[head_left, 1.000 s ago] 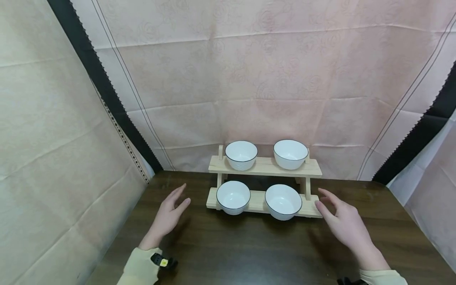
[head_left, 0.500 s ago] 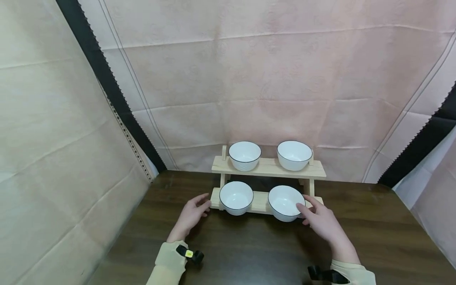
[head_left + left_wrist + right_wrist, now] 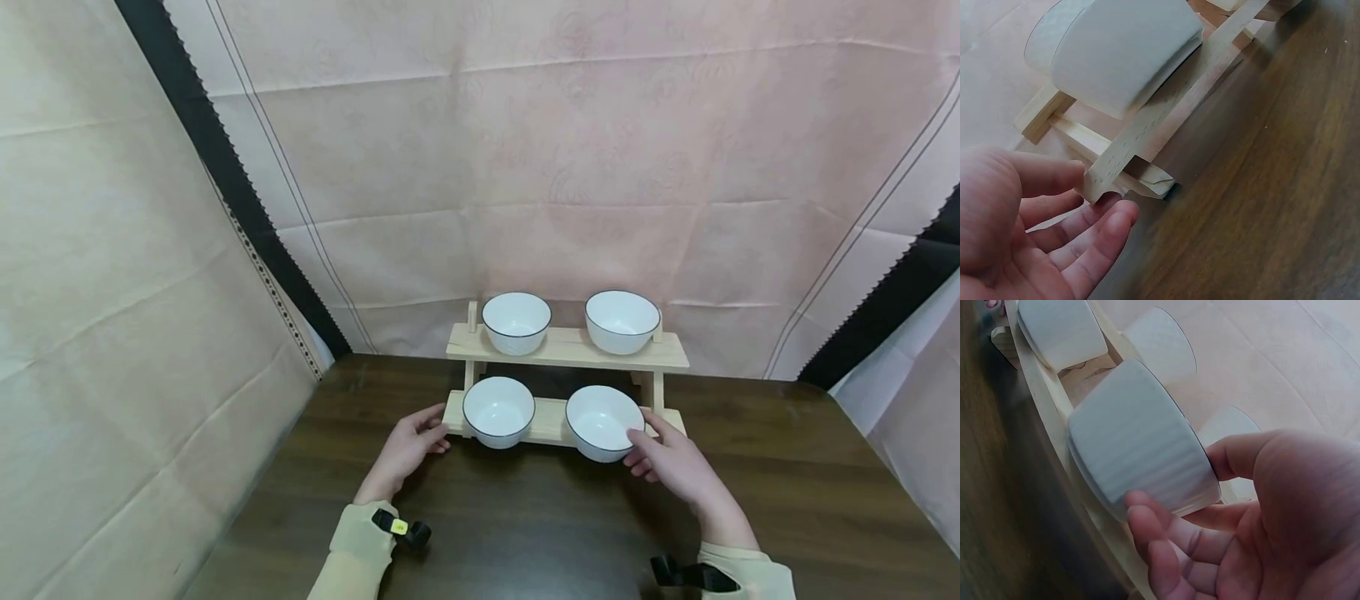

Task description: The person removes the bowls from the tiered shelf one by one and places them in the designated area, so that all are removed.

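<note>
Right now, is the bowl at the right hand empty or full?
Empty: in the head view, the bowl shows bare white inside.

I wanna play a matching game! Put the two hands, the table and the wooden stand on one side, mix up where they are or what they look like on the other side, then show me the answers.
Things:
1. Left hand
2. Right hand
3. Table
4. Wooden stand

Clues:
A. Dark brown
B. At the rim of a front bowl
C. Pale, with bowls on two levels
D. At one end of the lower shelf

Right pairs: 1-D, 2-B, 3-A, 4-C
</note>
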Motion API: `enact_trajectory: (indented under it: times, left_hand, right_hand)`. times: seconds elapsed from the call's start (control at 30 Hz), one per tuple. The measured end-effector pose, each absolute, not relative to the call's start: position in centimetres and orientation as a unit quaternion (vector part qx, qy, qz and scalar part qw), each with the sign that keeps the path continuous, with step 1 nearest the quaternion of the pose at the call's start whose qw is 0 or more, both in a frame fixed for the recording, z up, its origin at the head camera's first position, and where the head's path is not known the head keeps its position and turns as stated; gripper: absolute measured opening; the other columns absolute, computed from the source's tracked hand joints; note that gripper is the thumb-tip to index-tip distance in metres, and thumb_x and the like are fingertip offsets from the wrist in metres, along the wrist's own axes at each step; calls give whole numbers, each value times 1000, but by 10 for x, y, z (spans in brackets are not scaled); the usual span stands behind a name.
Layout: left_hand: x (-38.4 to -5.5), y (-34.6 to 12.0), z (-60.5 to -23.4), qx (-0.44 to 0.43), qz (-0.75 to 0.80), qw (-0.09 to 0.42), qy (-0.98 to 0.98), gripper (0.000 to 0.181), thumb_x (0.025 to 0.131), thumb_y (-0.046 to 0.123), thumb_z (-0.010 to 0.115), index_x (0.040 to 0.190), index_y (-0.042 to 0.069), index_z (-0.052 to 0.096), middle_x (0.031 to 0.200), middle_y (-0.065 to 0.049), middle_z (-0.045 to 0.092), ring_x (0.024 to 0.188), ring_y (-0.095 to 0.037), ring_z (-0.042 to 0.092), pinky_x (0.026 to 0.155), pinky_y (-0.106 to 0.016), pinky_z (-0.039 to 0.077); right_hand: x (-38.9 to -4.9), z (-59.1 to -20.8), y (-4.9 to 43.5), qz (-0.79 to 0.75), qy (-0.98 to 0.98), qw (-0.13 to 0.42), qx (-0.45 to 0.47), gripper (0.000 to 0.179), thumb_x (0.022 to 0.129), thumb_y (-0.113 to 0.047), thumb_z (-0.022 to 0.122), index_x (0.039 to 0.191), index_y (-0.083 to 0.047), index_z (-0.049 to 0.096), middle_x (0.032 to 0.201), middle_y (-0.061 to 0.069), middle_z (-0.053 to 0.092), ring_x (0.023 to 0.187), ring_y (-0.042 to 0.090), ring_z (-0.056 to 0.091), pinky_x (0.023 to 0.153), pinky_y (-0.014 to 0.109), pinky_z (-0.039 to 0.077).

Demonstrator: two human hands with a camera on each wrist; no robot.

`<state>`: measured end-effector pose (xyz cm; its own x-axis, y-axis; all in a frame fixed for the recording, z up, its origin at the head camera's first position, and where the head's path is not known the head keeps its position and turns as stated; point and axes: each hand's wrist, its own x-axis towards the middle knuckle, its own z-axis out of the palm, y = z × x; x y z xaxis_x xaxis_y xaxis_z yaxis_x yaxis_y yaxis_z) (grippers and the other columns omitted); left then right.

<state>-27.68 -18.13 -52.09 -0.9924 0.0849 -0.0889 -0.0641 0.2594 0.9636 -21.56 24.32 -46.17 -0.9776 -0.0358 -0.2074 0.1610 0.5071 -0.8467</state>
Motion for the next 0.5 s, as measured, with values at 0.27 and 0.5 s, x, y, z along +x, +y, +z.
enact_trajectory:
  times: [0.27,0.5]
  left_hand:
    - [-278,-181,-522,6,613,61,788,48,109,14,66,156,9,60,119,-14,73,88,-18,74,84,-31,67]
    - [-280,-182,-522,8,612,60,789,48,109,13,65,156,8,60,120,-14,74,88,-18,74,85,-32,67]
  right_hand:
    - [-216,-461,242,-503,858,96,36,68,115,-34,49,169,1,26,99,13,79,85,19,73,74,32,60]
    - [-216,-461,241,-510,855,92,36,66,115,-30,49,169,1,28,96,11,79,84,20,74,73,31,62]
